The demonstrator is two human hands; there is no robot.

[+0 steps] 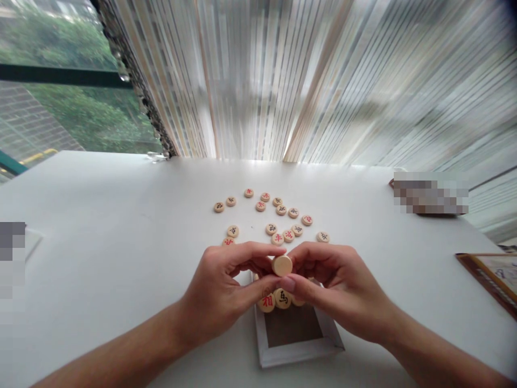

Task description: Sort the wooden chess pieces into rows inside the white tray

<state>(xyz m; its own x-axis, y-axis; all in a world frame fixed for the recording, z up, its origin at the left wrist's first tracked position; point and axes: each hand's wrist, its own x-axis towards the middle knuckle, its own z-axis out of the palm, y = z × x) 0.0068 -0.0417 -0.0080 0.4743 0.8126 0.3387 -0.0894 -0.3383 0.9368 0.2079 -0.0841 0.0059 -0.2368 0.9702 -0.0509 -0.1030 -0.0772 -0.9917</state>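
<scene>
"What writing can be read?"

"A red 相 is borne by one wooden disc point(267, 302), and a black 馬 is shown on the dark-marked disc point(283, 298) just beside it. Both are seen in the open tray point(301, 350), at its far part."

"And on the scattered discs point(293, 213)?"

"Red characters are carried by some and black by others, but most are too small or tilted to be read with certainty. They are spread over the white desk point(121, 242), beyond the hands."

"Where is the blank-faced disc point(282, 265)?"

"It is held up above the far part of the tray, between the two hands. It is round, thick and pale, with a smooth rim, and no character is shown on the visible face (the other face is hidden)."

"How are the hands placed?"

"The disc is pinched at its left side by the left hand point(228, 280), with the index finger stretched over its top and the thumb set below. Its right side is gripped by the right hand point(337, 280), and the right thumb is brought up under its lower edge. The other fingers of both are curled."

"What is shown of the tray?"

"A pale, raised border and a dark brown floor. Another disc point(299, 299), beside the 馬, is partly covered by the right hand."
</scene>
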